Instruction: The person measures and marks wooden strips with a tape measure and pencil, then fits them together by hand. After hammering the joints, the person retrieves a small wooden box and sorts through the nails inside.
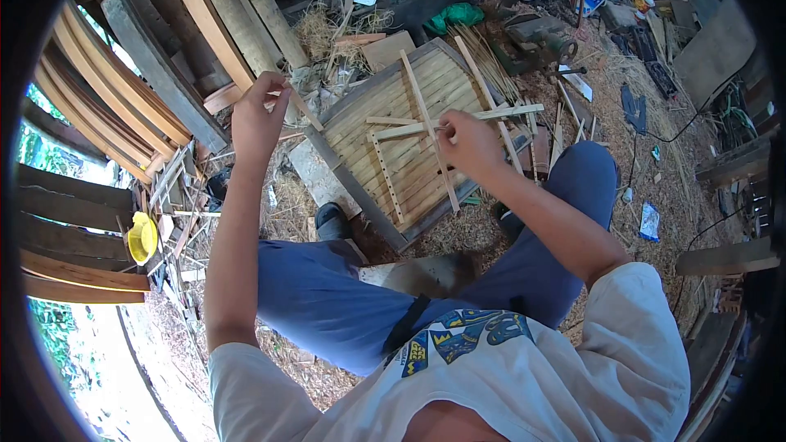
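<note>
My left hand (260,115) is raised at the left of the panel, thumb and fingertips pinched together. A short wooden stick (306,110) slants down from beside its thumb; whether the fingers hold it I cannot make out. My right hand (470,142) is closed at a long pale wooden strip (512,112) above the panel. Another thin strip (415,90) crosses under it near the fingers. A strip with a row of dark holes (386,176) meets the long strip's left end. Below them lies a framed slatted wooden panel (352,147) in front of my knees.
Curved timber pieces (90,86) and planks (201,12) lean at the left. A yellow plastic bowl (142,238) stands beside them. Wood shavings (606,221) cover the ground, with scraps and a dark cloth piece (634,108) at the right. Green plastic (455,16) lies behind the panel.
</note>
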`<state>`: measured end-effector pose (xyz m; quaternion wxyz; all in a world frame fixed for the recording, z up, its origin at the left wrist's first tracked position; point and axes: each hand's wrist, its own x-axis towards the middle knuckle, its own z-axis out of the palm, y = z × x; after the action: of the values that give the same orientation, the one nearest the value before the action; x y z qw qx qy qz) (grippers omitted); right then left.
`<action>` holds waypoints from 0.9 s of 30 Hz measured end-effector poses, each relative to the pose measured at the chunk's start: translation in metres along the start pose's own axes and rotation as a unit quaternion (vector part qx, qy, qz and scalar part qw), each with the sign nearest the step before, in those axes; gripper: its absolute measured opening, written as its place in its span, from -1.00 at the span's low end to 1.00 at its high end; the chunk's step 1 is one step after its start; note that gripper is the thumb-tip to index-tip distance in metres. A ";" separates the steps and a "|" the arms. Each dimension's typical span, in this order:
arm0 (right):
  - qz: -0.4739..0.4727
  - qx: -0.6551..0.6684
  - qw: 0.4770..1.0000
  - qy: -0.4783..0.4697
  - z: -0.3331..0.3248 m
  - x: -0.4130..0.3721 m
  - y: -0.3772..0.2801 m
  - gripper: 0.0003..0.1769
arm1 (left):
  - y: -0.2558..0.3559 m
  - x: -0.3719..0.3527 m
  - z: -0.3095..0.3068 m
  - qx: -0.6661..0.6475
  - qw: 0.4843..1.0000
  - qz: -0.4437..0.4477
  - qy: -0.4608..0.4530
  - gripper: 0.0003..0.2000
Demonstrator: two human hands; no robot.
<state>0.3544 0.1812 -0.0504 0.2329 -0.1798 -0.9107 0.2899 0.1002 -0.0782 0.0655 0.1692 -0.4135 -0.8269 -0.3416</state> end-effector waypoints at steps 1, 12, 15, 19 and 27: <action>0.001 -0.038 0.999 0.012 -0.001 0.006 0.015 -0.73 | 0.000 0.001 0.000 0.003 1.000 -0.003 -0.001 -0.81; 0.094 0.001 0.987 -0.128 0.008 -0.008 0.009 -0.62 | 0.005 0.000 -0.001 -0.006 1.000 -0.004 -0.003 -0.82; 0.113 0.062 0.981 -0.143 0.019 -0.008 0.023 -0.57 | 0.006 -0.002 -0.003 -0.002 1.000 -0.006 -0.003 -0.82; 0.121 0.065 0.982 -0.128 0.028 -0.003 0.037 -0.61 | 0.003 -0.002 -0.002 0.002 1.000 -0.012 -0.002 -0.81; 0.158 0.107 0.967 -0.171 0.024 0.002 0.031 -0.61 | -0.002 -0.002 -0.003 -0.015 1.000 -0.010 -0.004 -0.81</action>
<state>0.3463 0.1957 -0.0861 0.0432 -0.2437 -0.8605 0.4453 0.0997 -0.0817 0.0657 0.1564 -0.4087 -0.8266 -0.3538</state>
